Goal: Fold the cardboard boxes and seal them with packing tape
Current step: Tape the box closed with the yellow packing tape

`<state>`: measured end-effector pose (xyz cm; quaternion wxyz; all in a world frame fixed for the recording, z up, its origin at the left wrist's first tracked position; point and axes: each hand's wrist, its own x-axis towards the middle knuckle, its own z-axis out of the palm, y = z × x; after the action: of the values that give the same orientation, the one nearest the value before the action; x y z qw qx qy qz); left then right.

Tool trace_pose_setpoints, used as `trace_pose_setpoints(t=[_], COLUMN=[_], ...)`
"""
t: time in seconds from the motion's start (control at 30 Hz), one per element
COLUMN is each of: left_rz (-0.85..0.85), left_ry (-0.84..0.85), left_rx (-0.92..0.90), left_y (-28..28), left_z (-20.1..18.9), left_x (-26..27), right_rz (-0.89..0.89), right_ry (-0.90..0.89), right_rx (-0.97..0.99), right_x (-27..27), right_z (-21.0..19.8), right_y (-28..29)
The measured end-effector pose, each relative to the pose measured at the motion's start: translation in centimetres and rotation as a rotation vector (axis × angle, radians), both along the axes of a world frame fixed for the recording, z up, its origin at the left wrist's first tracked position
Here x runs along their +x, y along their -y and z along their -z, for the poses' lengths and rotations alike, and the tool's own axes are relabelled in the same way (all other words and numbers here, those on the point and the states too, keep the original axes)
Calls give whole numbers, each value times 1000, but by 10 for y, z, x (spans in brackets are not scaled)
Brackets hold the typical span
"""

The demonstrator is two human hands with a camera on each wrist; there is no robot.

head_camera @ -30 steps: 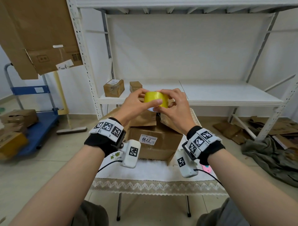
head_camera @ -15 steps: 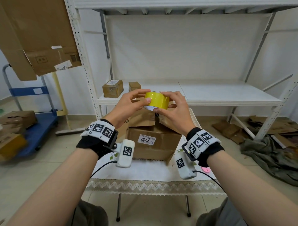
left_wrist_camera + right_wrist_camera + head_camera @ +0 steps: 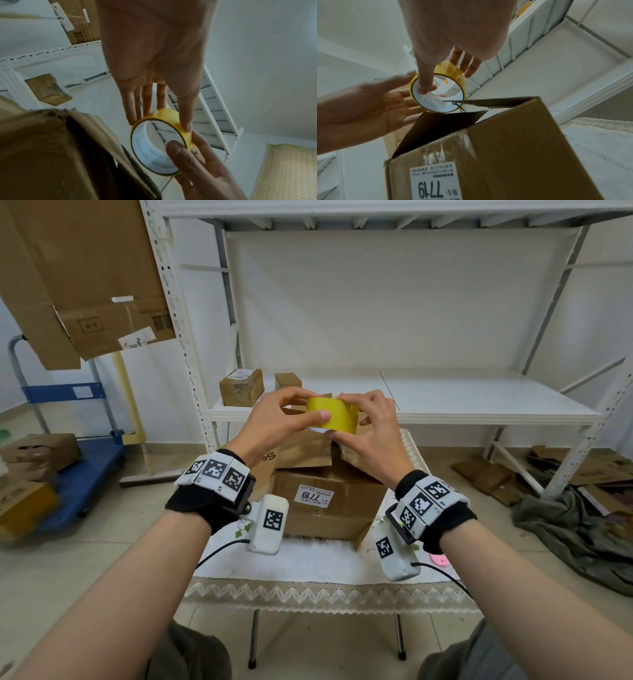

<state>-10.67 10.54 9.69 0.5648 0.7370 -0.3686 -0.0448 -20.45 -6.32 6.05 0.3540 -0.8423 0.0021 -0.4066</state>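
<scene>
A yellow packing tape roll (image 3: 330, 410) is held in the air above a brown cardboard box (image 3: 329, 508) labelled 7719, whose top flaps stand open. My left hand (image 3: 308, 405) pinches the roll's outer face between thumb and fingers. My right hand (image 3: 346, 419) grips its other side, thumb inside the white core and fingers over the top. In the left wrist view the tape roll (image 3: 145, 150) sits at my left fingertips (image 3: 187, 127). The right wrist view shows the tape roll (image 3: 452, 70) above the box (image 3: 488, 155). The box stands on a small table with a white lace-edged cloth (image 3: 308, 563).
Behind the table a white metal rack (image 3: 479, 402) carries two small taped boxes (image 3: 241, 386). A blue cart (image 3: 85, 470) with boxes stands at the left, under a large hanging cardboard sheet (image 3: 85, 275). Flattened cardboard and a grey cloth (image 3: 575, 529) lie on the floor at the right.
The roll has tilted a little between my hands, and my right fingers have shifted over its top edge. Both hands stay above the box.
</scene>
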Motion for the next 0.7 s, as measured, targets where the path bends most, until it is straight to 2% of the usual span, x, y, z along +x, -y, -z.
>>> trace_pose_setpoints(t=[0.17,0.3,0.5,0.7], left_rz=[-5,4,137,188], left_ry=[39,138,337,324], left_rx=[9,-18,-106,-174], left_y=[-1,-1,-3,-7], left_z=[-1,-3,-12,-17], left_x=[0,-3,-5,-6], right_rz=[-19,-36,-167,-346], right_ry=[15,28,45,-70], right_rx=[17,79,474,716], right_x=[0,0,-1,-5], right_z=[-1,-6,-18,-26], right_y=[-3,-2,-3,-6])
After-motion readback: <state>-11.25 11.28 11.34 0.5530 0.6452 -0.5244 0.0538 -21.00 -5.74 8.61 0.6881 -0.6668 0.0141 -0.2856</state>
